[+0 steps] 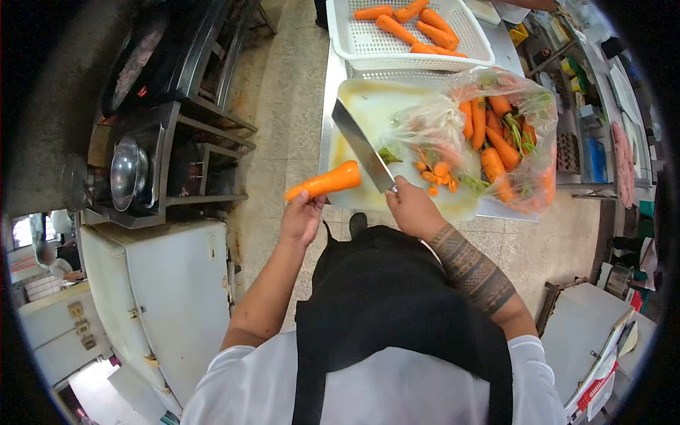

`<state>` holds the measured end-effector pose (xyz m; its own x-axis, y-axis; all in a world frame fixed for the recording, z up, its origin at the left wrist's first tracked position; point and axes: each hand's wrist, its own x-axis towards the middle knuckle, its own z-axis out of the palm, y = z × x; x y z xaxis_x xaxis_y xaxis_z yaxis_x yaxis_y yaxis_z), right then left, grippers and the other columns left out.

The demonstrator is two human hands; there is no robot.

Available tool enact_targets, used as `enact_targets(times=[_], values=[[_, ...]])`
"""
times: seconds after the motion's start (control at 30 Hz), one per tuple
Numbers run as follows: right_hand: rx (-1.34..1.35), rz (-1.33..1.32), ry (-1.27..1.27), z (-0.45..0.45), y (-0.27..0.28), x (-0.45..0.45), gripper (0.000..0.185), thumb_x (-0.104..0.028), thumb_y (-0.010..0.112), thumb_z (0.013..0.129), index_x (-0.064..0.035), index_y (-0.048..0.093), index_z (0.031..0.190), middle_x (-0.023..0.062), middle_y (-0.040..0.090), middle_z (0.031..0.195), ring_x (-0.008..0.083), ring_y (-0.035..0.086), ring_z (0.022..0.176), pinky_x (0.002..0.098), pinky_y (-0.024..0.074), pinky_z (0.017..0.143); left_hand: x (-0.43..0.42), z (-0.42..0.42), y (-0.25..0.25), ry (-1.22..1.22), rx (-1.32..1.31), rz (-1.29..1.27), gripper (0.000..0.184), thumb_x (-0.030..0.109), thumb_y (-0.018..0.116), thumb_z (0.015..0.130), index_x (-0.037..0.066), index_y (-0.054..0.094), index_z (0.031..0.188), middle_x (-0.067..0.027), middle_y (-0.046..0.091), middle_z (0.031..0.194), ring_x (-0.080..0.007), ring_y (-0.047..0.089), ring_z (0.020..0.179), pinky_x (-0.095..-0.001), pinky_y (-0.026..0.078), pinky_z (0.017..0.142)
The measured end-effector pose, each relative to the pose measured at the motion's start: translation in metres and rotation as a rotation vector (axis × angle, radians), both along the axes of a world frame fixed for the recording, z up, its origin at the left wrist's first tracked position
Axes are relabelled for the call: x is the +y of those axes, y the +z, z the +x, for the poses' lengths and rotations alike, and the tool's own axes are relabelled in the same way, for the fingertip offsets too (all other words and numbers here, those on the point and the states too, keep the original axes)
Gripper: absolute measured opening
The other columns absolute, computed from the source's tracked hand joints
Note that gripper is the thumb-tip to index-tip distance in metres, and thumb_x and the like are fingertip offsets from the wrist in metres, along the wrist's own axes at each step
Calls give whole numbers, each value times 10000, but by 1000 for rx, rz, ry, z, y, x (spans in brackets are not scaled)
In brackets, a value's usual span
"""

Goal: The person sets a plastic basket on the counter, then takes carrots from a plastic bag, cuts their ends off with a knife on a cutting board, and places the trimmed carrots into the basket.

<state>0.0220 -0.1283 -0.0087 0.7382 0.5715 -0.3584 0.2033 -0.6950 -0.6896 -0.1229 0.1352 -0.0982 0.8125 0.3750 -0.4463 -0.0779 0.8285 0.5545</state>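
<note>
My left hand [303, 221] grips an orange carrot [326, 182] by its narrow end, held up at the near left edge of the cutting board [361, 95]. In my right hand [416, 209] is a cleaver [363, 147], fingers wrapped round its handle, its broad blade slanting up and left over the board. Blade and carrot are apart. Cut carrot ends [440, 170] lie on the board to the right of the cleaver, beside a bit of green leaf [387, 155]. A clear plastic bag [425, 124] full of carrots with green stems [504, 145] rests on the board's right side.
Beyond the board stands a white perforated basket [361, 51] holding several carrots [397, 28]. At the left are a metal stove frame [167, 152] with a steel bowl [129, 173] and a white fridge [177, 283]. Shelving [595, 106] lines the right side. Part of another person's arm [528, 4] shows at the top.
</note>
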Motion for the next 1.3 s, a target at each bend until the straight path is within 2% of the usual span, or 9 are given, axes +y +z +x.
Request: enact_targets(times=[0.03,0.2,0.33,0.53,0.63,1.0,1.13,1.2,1.3], values=[[-27,-6,-32,3,1,-7,294,-267,551,1025,14,538,1112,295,700,925,492,679,904,580,527,813,5,9,12,30,-38,-11,348,121,620,1026,46,529,1353,-146,655,1277,-275,647,1215,-440,505,1099],[-139,-59,-128,19,-7,-41,307,-274,560,1023,18,542,1115,303,702,959,501,674,913,589,521,822,-24,72,87,-323,202,958,415,200,694,964,32,580,1325,-136,673,1248,-300,647,1179,-437,508,1050],[-104,-71,-149,20,-8,-41,315,-284,567,1021,16,549,1115,299,704,957,501,675,912,584,525,818,-52,81,58,-577,380,1812,563,216,762,857,40,588,1363,-172,674,1181,-373,645,1121,-480,498,1018],[-77,-32,-143,17,-1,-42,291,-270,584,1012,10,544,1081,276,702,919,479,684,905,572,527,803,-43,64,68,-696,329,1856,538,179,804,778,29,656,1274,-190,669,1202,-399,624,1138,-483,494,1028],[-168,111,-107,16,25,-35,250,-209,589,1012,24,512,1062,283,658,791,496,650,780,568,489,701,-35,61,74,-725,311,1879,514,172,805,776,21,664,1247,-190,673,1219,-396,623,1143,-475,487,1047],[-46,-8,-24,18,0,-31,300,-278,562,1012,12,550,1088,280,701,935,482,682,905,585,528,802,-28,69,70,-717,325,1897,516,188,803,787,29,662,1257,-185,693,1177,-389,644,1126,-480,502,1022],[-84,-117,-116,29,2,-74,313,-288,568,1008,9,564,1107,277,705,941,471,690,906,583,537,799,9,132,89,-684,473,1749,524,252,798,810,47,658,1272,-188,690,1210,-395,662,1112,-492,530,980],[-93,-133,-117,24,-3,-80,310,-286,568,1006,6,572,1112,269,709,943,461,696,904,577,544,797,34,195,100,-584,257,1967,533,252,802,815,54,653,1287,-200,694,1214,-395,682,1081,-476,546,959],[-91,-165,-129,15,8,-76,296,-275,568,1001,-2,579,1115,258,714,947,450,702,892,570,552,792,37,299,134,-486,34,1964,456,249,820,819,44,692,1205,-191,718,1167,-358,701,1082,-436,553,954]])
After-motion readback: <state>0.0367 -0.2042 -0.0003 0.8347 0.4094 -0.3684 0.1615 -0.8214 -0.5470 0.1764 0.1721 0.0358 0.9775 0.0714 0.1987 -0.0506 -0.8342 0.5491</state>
